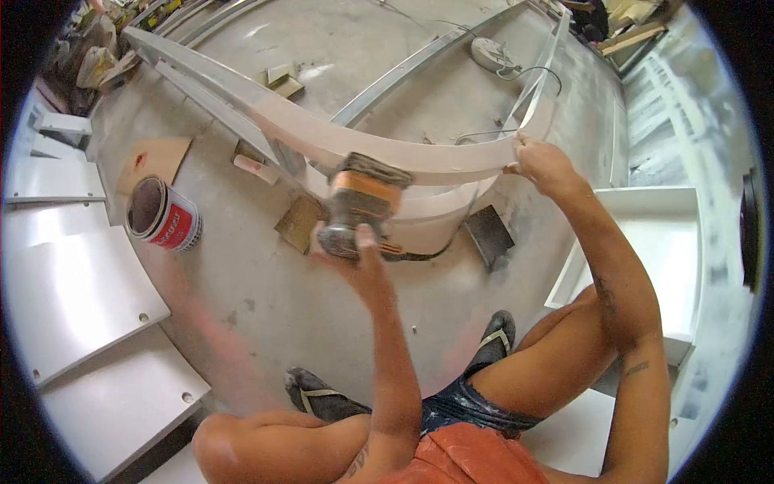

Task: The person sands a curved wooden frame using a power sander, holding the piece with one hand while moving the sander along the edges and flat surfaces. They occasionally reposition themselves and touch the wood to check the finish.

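Observation:
My left hand is wrapped round the rear of an orange and black power sander, whose dark pad is against or close to the edge of a long curved pale frame. The sander and hand are slightly blurred. From the sander a black cord runs off to the right. Farther right, my right hand grips the corner of the frame, fingers closed over its end. Beneath the frame a dark block and a brown block lie on the floor.
An open can with a red label stands at the left by a piece of board. White panels line the left side. At the right is a white drawer-like box. A round cable reel or disc lies farther back.

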The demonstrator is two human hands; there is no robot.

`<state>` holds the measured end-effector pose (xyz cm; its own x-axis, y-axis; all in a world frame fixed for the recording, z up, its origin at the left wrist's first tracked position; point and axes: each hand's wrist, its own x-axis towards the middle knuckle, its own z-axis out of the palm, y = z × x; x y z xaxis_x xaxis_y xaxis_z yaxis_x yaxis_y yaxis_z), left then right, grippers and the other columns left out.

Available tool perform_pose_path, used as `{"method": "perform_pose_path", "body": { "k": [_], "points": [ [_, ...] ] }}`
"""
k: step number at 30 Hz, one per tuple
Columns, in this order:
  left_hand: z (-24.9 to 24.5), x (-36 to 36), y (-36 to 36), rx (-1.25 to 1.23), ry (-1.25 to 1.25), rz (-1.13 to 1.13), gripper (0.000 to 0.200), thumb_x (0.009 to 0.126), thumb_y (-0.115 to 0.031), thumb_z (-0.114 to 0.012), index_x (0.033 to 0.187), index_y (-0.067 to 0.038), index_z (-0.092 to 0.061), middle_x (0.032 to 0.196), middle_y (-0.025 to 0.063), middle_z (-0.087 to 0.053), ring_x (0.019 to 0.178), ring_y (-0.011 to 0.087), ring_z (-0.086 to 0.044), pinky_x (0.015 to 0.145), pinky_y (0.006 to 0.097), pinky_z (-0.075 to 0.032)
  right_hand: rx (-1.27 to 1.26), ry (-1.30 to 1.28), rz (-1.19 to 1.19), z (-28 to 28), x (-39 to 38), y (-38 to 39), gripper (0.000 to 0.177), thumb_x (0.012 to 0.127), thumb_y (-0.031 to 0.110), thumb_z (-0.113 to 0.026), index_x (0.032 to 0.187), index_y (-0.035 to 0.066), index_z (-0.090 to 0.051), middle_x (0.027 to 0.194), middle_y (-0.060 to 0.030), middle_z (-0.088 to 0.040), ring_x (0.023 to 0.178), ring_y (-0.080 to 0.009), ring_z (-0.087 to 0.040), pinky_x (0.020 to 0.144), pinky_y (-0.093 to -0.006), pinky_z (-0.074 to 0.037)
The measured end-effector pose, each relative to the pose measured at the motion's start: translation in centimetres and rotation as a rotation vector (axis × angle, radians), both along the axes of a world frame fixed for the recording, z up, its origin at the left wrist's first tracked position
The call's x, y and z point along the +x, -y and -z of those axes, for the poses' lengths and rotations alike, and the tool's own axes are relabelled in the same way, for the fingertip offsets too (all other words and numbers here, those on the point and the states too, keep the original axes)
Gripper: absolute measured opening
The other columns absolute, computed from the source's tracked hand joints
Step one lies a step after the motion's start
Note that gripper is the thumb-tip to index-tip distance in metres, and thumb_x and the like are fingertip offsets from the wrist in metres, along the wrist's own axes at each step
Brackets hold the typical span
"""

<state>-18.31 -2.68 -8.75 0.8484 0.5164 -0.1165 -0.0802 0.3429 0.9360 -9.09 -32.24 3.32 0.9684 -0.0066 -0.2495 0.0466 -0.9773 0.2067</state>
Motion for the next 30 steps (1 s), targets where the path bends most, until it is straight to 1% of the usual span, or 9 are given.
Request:
{"method": "perform_pose_path", "body": {
  "k": [3,5,11,15,18,19,21,23,30],
  "points": [
    [0.2,-2.0,4.2,-0.118,0.097,0.014,0.074,0.096,-0.016,-0.073,0.152,-0.010,-0.025,0.137,0.0148,-0.040,0.120,0.0238,-0.049,0.101,0.0377,-0.048,-0.029,-0.022,-0.188,-0.1,0.5,0.6,0.056,0.088,0.036,-0.078,0.119,-0.009,-0.064,0.115,-0.0288,-0.067,0.106,-0.0445,-0.066,0.089,-0.0487,-0.054],
    [3.1,-2.8,7.1,0.118,0.107,0.004,0.075,0.093,-0.014,-0.076,0.149,-0.010,-0.026,0.137,0.0138,-0.037,0.121,0.0240,-0.046,0.101,0.0389,-0.047,-0.029,0.063,-0.214,-0.4,0.4,0.3,0.049,0.083,0.036,-0.082,0.102,-0.007,-0.067,0.103,-0.0269,-0.068,0.099,-0.0456,-0.067,0.084,-0.0504,-0.053],
    [1.8,-3.7,9.5,0.170,0.110,0.017,0.081,0.086,-0.013,-0.083,0.146,-0.006,-0.030,0.134,0.0153,-0.038,0.125,0.0275,-0.042,0.106,0.0434,-0.040,-0.042,0.024,-0.152,-0.7,1.0,0.3,0.050,0.081,0.037,-0.083,0.096,-0.008,-0.065,0.105,-0.0260,-0.068,0.101,-0.0465,-0.066,0.085,-0.0520,-0.052],
    [2.0,-2.0,6.0,0.237,0.170,-0.075,0.078,0.084,-0.009,-0.083,0.144,-0.006,-0.033,0.131,0.0146,-0.040,0.121,0.0262,-0.045,0.106,0.0417,-0.040,0.022,0.084,-0.233,-1.1,0.2,0.1,0.052,0.081,0.037,-0.082,0.098,-0.009,-0.065,0.108,-0.0266,-0.068,0.102,-0.0470,-0.065,0.086,-0.0521,-0.052],
    [0.3,-0.3,1.7,-0.093,0.021,-0.036,0.073,0.081,-0.004,-0.079,0.141,-0.006,-0.037,0.128,0.0129,-0.043,0.116,0.0237,-0.049,0.101,0.0371,-0.045,0.056,0.141,-0.269,-1.2,0.1,-0.3,0.053,0.080,0.038,-0.082,0.100,-0.009,-0.067,0.111,-0.0270,-0.068,0.102,-0.0473,-0.065,0.088,-0.0516,-0.052],
    [0.6,0.4,0.3,-0.091,0.024,-0.051,0.073,0.081,-0.004,-0.079,0.141,-0.006,-0.037,0.128,0.0129,-0.043,0.116,0.0237,-0.049,0.101,0.0371,-0.045,0.074,0.118,-0.235,-1.4,0.1,-0.5,0.052,0.081,0.037,-0.081,0.101,-0.009,-0.067,0.112,-0.0272,-0.067,0.102,-0.0474,-0.065,0.088,-0.0515,-0.052],
    [1.4,1.6,-2.4,0.263,0.049,-0.079,0.070,0.081,-0.007,-0.081,0.139,-0.007,-0.040,0.127,0.0118,-0.043,0.111,0.0225,-0.052,0.097,0.0358,-0.047,0.094,0.095,-0.209,-1.2,0.2,-0.3,0.051,0.081,0.037,-0.081,0.102,-0.009,-0.068,0.113,-0.0273,-0.067,0.103,-0.0476,-0.065,0.088,-0.0515,-0.052],
    [1.6,2.6,-4.5,0.215,0.065,-0.070,0.069,0.080,-0.008,-0.081,0.137,-0.007,-0.042,0.125,0.0112,-0.045,0.109,0.0224,-0.053,0.096,0.0361,-0.048,0.030,0.136,-0.264,-0.6,0.7,0.8,0.046,0.078,0.035,-0.084,0.094,-0.006,-0.069,0.112,-0.0225,-0.067,0.098,-0.0442,-0.067,0.085,-0.0508,-0.053],
    [0.3,7.3,-10.9,0.184,0.144,-0.085,0.059,0.078,-0.011,-0.080,0.129,-0.007,-0.051,0.110,0.0093,-0.056,0.099,0.0204,-0.058,0.092,0.0358,-0.050,-0.019,0.030,-0.362,-2.3,1.7,-1.0,0.046,0.073,0.033,-0.087,0.095,-0.005,-0.072,0.118,-0.0228,-0.068,0.098,-0.0432,-0.068,0.087,-0.0497,-0.053]
  ]
}}
